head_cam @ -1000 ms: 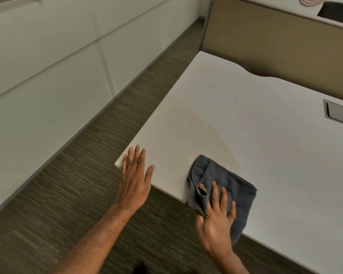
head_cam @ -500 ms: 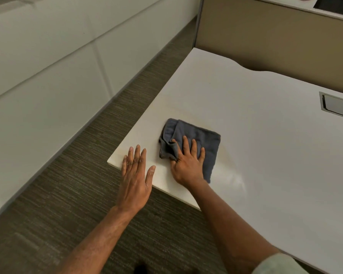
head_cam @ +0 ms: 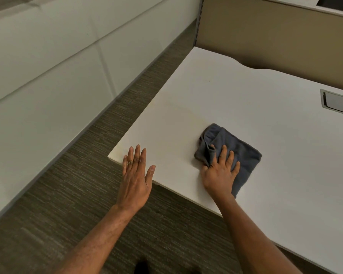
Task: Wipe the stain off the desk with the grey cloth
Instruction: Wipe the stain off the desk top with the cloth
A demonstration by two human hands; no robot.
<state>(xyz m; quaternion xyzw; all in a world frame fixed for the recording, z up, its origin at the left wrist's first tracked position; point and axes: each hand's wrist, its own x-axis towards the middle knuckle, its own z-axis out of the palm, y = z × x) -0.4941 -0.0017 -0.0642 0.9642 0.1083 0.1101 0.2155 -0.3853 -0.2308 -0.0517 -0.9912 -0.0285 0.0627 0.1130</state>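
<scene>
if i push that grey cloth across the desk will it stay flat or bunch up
Probably bunches: the grey cloth is already rumpled into folds at its far-left corner. It looks soft and floppy, so lifted it would likely drape. Under the flat right hand it should slide easily on the smooth white desk.

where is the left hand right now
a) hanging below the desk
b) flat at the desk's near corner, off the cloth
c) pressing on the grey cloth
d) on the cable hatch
b: the left hand lies open at the corner of the desk, well apart from the grey cloth.
</scene>
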